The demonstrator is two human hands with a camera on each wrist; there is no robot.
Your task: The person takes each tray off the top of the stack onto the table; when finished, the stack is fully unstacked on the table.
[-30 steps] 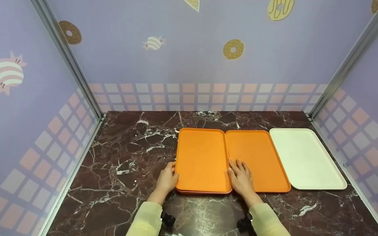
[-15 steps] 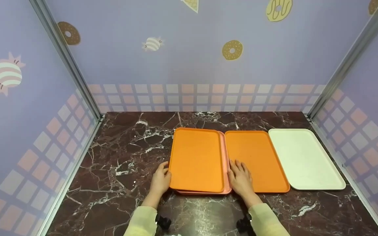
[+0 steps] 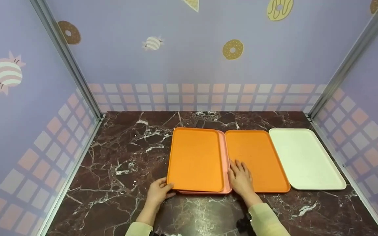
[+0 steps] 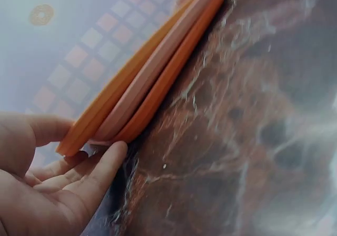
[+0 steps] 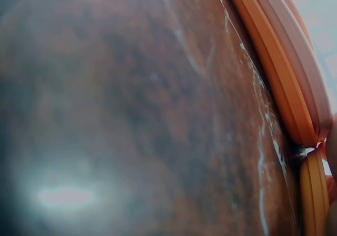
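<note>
A rectangular orange tray (image 3: 195,160) lies askew on top of a stack, shifted left so a strip of the pink tray (image 3: 223,154) under it shows. Below those, the left wrist view shows a darker orange tray (image 4: 174,78) at the bottom. My left hand (image 3: 158,191) pinches the top tray's near left corner, thumb above and fingers beneath its overhanging edge. At the stack's right edge rests my right hand (image 3: 241,180), fingers extended, lying over the left part of a second orange tray (image 3: 261,157).
A cream-white tray (image 3: 307,160) lies at the right, alongside the second orange tray. All the trays sit on a dark marbled table (image 3: 126,157). Patterned panels (image 3: 189,59) enclose it at the back and both sides.
The top orange tray has slid left off its square position, exposing the pink one. My left hand has shifted left and nearer, to the tray's corner. The right hand has stayed put.
</note>
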